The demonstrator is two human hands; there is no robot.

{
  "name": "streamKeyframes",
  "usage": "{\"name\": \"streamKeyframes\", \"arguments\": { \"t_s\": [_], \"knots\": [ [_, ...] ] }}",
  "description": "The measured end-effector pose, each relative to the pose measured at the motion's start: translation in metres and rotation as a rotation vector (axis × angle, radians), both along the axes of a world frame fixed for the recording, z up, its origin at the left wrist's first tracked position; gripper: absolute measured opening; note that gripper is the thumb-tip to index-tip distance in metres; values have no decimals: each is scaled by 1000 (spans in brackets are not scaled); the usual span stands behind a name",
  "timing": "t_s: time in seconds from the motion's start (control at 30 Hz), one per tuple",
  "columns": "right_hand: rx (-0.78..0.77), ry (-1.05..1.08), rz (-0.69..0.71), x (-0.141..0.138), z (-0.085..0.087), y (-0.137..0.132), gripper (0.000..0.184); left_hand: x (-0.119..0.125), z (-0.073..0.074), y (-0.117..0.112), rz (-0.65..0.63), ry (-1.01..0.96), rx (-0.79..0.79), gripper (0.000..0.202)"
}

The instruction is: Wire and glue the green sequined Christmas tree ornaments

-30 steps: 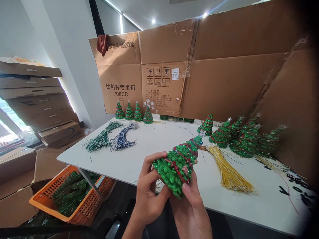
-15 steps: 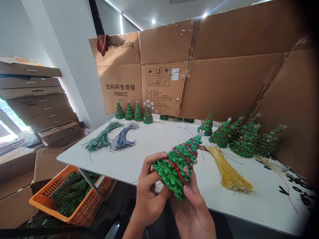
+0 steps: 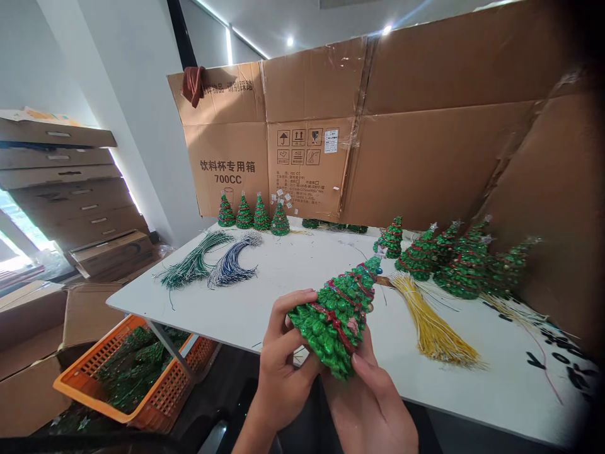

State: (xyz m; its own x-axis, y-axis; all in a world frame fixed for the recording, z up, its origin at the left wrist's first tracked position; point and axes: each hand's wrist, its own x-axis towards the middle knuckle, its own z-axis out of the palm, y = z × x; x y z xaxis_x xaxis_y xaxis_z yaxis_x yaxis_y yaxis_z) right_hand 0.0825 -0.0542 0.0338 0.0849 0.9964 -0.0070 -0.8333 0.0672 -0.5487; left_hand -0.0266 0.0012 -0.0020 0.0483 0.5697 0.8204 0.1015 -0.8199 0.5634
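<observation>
Both hands grip the tree point(image 3: 333, 315) over the near edge of the table point(image 3: 302, 265): the left hand point(image 3: 286, 366) holds it at the base, the right hand point(image 3: 373, 391) at the lower side, thumb against the rim. The tree leans, its star point(image 3: 380, 252) toward the upper right. Some fingers seem tucked beneath or behind it, though the view hides them. Yellow wires point(image 3: 432, 328) lie to the right; green wires point(image 3: 191, 261) and blue wires point(image 3: 234, 263) lie left.
</observation>
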Motion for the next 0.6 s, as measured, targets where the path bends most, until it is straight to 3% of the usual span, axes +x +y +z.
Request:
{"name": "streamKeyframes", "arguments": {
  "t_s": [0.23, 0.47, 0.6],
  "knots": [
    [-42, 53, 56, 6, -17, 6, 52, 3, -2, 1, 55, 30, 74, 18],
    [95, 23, 23, -4, 2, 2, 53, 4, -10, 0, 121, 3, 60, 16],
    [48, 16, 2, -5, 5, 1, 52, 2, -11, 0, 96, 19, 4, 18]
  ]
}}
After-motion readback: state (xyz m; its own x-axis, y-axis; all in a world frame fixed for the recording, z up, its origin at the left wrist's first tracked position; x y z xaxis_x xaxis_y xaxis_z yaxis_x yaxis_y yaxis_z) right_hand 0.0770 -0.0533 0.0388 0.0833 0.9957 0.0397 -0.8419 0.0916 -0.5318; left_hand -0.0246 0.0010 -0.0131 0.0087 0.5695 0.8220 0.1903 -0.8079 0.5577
